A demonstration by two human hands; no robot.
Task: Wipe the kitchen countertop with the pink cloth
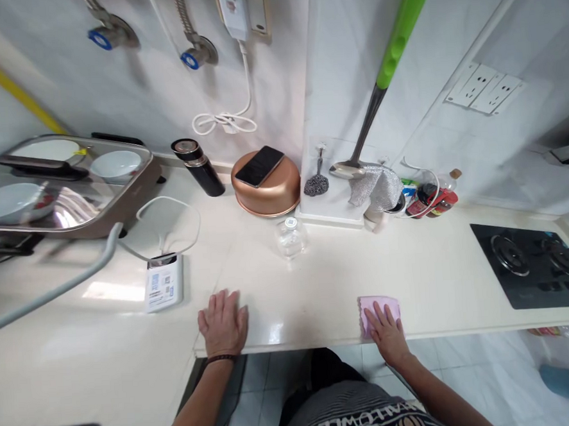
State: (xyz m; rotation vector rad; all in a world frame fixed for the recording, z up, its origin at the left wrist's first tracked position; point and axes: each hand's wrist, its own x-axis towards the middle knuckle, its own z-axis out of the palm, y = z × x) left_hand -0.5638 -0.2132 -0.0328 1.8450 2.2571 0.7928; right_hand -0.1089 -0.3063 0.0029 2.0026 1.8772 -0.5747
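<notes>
Along the front edge of the counter [319, 304], I observed the person's two hands, set well apart. The left hand [222, 325] lay palm down on the surface, its grip apart, fingers slightly spread. The right hand [387, 333] lay over a pink cloth [365, 327], its grip likewise apart, the fingers fanned flat across the fabric rather than closed on it. The cloth was at the edge, with the stove [535, 291] well off to its right. Farther back, between the hands, stood a clear jar [292, 243]. Behind it I noted a copper pot [270, 200], a phone [260, 166] resting on top, and a black flask [208, 177] to the pot's left. Near the left hand lay a white device [164, 286], beside a looped cable [199, 221].
</notes>
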